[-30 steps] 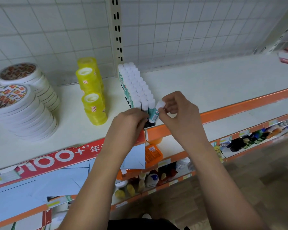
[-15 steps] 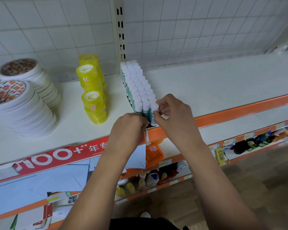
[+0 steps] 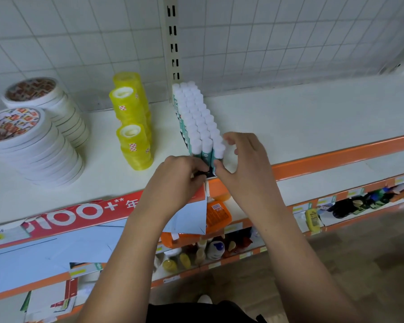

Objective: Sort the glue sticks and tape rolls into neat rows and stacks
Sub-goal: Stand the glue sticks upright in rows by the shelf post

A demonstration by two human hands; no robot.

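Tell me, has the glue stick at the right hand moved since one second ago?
Yes. The glue stick leaned away from the standing rows; now it stands upright against them, at the front row's right end.

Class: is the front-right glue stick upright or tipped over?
Upright: the white-capped teal glue stick stands cap up, in line with its neighbours.

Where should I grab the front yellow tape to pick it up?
Probably round its curved sides, coming from the front. The front yellow tape stands upright, with another yellow tape close behind and bare shelf in front.
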